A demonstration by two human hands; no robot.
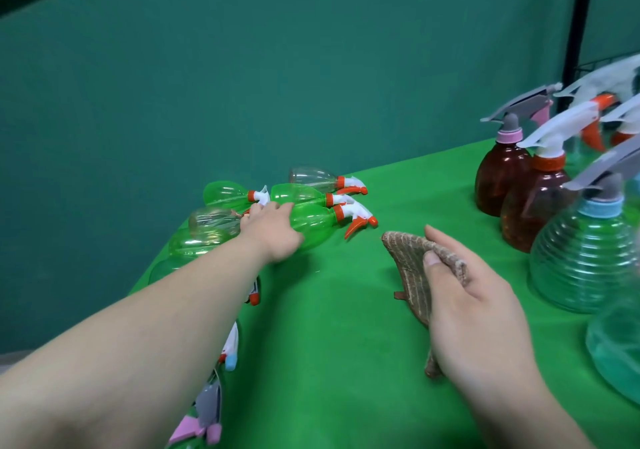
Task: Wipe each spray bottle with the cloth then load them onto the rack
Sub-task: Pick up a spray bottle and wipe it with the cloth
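Note:
Several spray bottles lie on their sides at the left of the green table. My left hand (pixel 273 232) reaches out and lies over the body of a green bottle (pixel 318 221) with a white and orange trigger; its fingers curl around the bottle's far side. My right hand (pixel 474 296) grips a brown striped cloth (pixel 412 265) between thumb and fingers, just above the table, to the right of that bottle. Other lying bottles include a green one (pixel 225 194), a second green one (pixel 301 195) and a clear one (pixel 311 175).
Upright bottles stand at the right: two brown ones (pixel 498 178) (pixel 533 209), a clear ribbed one (pixel 581 258) and a teal one (pixel 616 348). A black rack post (pixel 578 22) rises behind them. More lying bottles run along the table's left edge (pixel 207 410) under my left forearm.

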